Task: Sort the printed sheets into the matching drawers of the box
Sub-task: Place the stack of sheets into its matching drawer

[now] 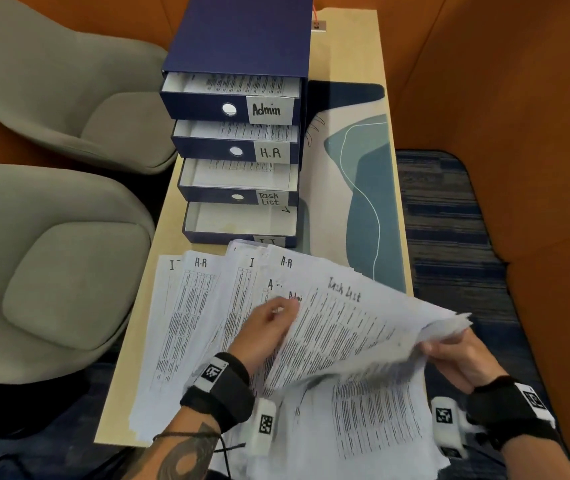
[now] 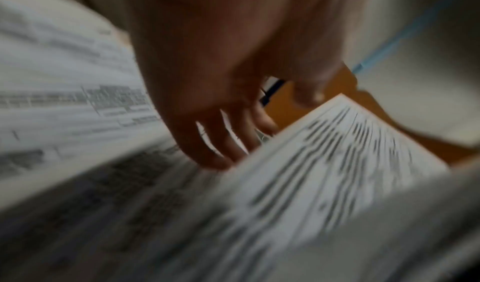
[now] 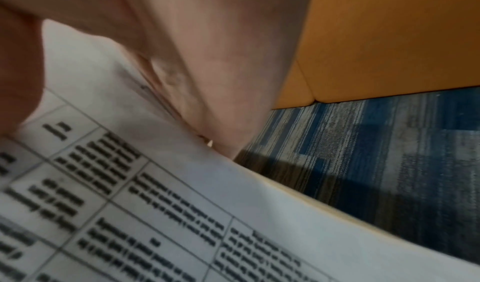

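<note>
A dark blue drawer box (image 1: 242, 32) stands on the narrow table with its drawers pulled out: Admin (image 1: 207, 107), H.R (image 1: 207, 148), Task List (image 1: 207, 195) and a bottom one (image 1: 214, 235) whose label is half hidden. Printed sheets (image 1: 186, 323) lie fanned in front of it, headed H.R, Admin and I. My right hand (image 1: 450, 351) pinches the right edge of a lifted bundle topped by a Task List sheet (image 1: 346, 334). My left hand (image 1: 269, 320) reaches under that bundle's left edge with its fingers (image 2: 221, 138) straight and spread. The right wrist view shows the right hand (image 3: 207, 60) on the paper (image 3: 155, 204).
Two grey armchairs (image 1: 51, 81) (image 1: 69, 289) stand close along the table's left side. A teal and cream mat (image 1: 356, 168) covers the tabletop right of the box. Orange walls (image 1: 501, 81) and blue carpet (image 1: 450, 220) lie to the right.
</note>
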### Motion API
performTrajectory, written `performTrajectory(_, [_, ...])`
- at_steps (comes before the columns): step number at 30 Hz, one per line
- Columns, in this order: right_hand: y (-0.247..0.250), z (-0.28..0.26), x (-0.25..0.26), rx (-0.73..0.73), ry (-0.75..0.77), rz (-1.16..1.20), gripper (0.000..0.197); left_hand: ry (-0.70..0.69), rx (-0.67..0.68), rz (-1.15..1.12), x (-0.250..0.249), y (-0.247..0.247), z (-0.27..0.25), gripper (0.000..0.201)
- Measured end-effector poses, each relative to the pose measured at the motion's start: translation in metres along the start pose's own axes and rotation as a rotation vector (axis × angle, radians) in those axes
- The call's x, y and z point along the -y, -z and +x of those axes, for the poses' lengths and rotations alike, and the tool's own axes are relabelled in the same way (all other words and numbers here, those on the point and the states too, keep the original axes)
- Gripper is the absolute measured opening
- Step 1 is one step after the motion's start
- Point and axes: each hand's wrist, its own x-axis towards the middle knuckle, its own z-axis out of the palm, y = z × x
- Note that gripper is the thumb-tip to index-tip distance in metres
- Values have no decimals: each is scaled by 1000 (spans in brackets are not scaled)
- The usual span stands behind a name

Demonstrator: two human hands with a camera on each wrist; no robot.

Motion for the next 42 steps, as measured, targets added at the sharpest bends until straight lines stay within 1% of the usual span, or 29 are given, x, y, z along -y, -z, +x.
performTrajectory(2, [7,-10,3,-23,10,-9,50,-25,-380,302,10,7,12,37])
performTrajectory(3, [10,-15,5,-24,7,-34,50,-25,-457,465,16,7,17,38])
performTrajectory(5, [14,-22,9,-51,2,-43,50,-7,-439,762,25,-2,24,62])
performTrajectory(7, [19,-23,10,-113,12,-71,56,-9,-442,912,37,-12,29,87])
performTrajectory(9, [19,-23,12,-253,58,-203,64,4,-476,878,41,-16,32,95])
performTrajectory(10, [18,-22,13,-340,97,-289,60,14,-495,850,41,-17,34,93])
performTrajectory(13, [10,-19,19,-472,180,-420,27,-23,-499,888,33,-18,34,70])
performTrajectory(15, [2,-16,21,-474,176,-516,18,-159,-373,780,25,-25,30,56])
performTrajectory(17, [-4,-16,24,-457,198,-569,14,-182,-219,643,9,-36,22,68])
performTrajectory(19, [-14,-22,35,-394,233,-558,16,-185,-203,460,-12,-42,12,102])
performTrajectory(20, [-20,-27,44,-352,261,-547,20,-216,-216,361,-22,-41,9,114])
performTrajectory(21, [-26,-32,54,-306,303,-540,22,-255,-220,272,-32,-38,6,117])
performTrajectory(22, [-33,-37,64,-275,345,-528,22,-283,-181,181,-42,-33,3,110])
performTrajectory(23, [-40,-41,74,-268,382,-484,21,-297,-111,91,-53,-29,-2,92])
performTrajectory(25, [-49,-44,90,-244,457,-316,27,-330,-14,19,-73,-26,-12,42])
performTrajectory(26, [-53,-43,96,-217,481,-204,35,-362,-48,-10,-84,-27,-19,25])
performTrajectory(27, [-56,-41,100,-172,496,-119,37,-397,-112,-49,-94,-29,-26,17])
performTrajectory(28, [-59,-39,102,-120,520,-74,36,-443,-179,-95,-102,-30,-32,21])
performTrajectory(29, [-62,-35,103,-66,549,-72,39,-488,-257,-115,-108,-30,-38,34])
performTrajectory(30, [-67,-32,103,-18,567,-92,51,-535,-314,-107,-113,-31,-42,47])
performTrajectory(31, [-73,-29,103,8,569,-102,67,-589,-335,-100,-118,-32,-47,51])
performTrajectory(32, [-80,-25,102,15,580,-93,78,-654,-306,-127,-120,-33,-53,43])
performTrajectory(33, [-86,-23,99,10,603,-71,78,-700,-236,-155,-123,-34,-60,25])
performTrajectory(34, [-94,-22,95,6,627,-69,75,-732,-186,-167,-123,-33,-62,19])
performTrajectory(35, [-98,-20,88,0,639,-99,70,-755,-172,-168,-121,-33,-64,36])
performTrajectory(36, [-101,-18,82,-10,639,-143,65,-750,-164,-169,-113,-31,-63,46])
performTrajectory(38, [-102,-14,68,-46,631,-204,50,-643,-224,-141,-95,-24,-57,48])
performTrajectory(40, [-104,-10,59,-80,605,-281,50,-529,-279,-85,-78,-20,-50,31])
performTrajectory(42, [-112,-13,59,-99,570,-306,51,-518,-302,-57,-71,-23,-50,22])
